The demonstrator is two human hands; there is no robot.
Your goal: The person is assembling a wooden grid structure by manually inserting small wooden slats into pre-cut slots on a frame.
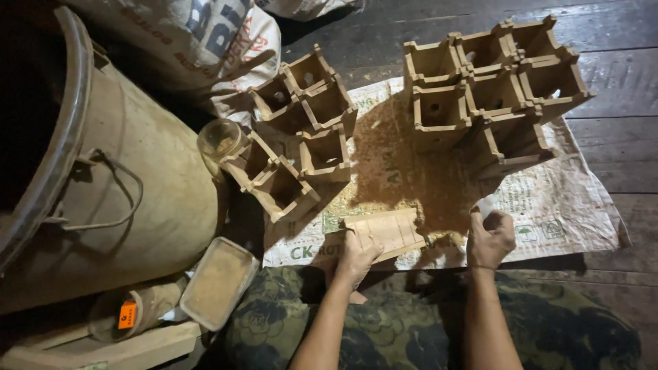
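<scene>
My left hand (pixel 356 255) grips the near edge of a flat wooden board (pixel 392 229) lying on a woven plastic sheet (pixel 562 205) spread on the floor. My right hand (pixel 489 240) is closed around a small white object (pixel 485 205), just right of the board, over a patch of sawdust (pixel 404 171). Beyond the hands stand two groups of open square wooden boxes: one group at upper right (pixel 490 89), one at centre left (pixel 301 130).
A large metal drum with a wire handle (pixel 123 199) stands at left. A printed sack (pixel 185 41) lies behind it. A clear jar (pixel 221 139), a plastic tub of sawdust (pixel 218 281) and a bottle (pixel 133 312) sit near my knees. Dark floorboards (pixel 617 82) lie all around.
</scene>
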